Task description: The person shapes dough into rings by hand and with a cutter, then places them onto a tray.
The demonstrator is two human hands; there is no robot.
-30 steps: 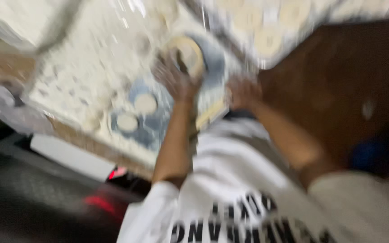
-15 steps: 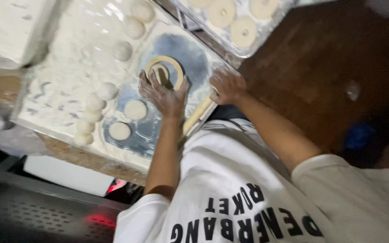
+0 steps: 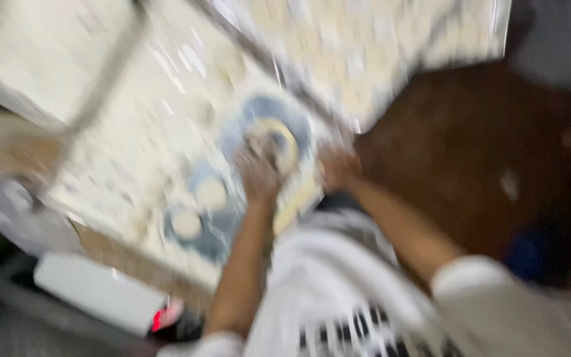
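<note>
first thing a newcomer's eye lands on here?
Mid-frame, the left hand presses on a pale dough round lying on a floured blue-grey board, with the right hand at the board's edge beside it. Two smaller dough discs sit lower left on the board. The whole frame is badly motion-blurred.

A flat round of pale dough (image 3: 275, 142) lies on the floured blue patch of the desk (image 3: 133, 132), under the fingers of the left hand (image 3: 259, 173). Its rim looks yellowish, though the blur makes that hard to judge. A light rolling pin (image 3: 297, 198) lies slanted just below it, beside the right hand (image 3: 338, 168). Two smaller dough discs (image 3: 211, 193) sit nearby, lower left.
</note>
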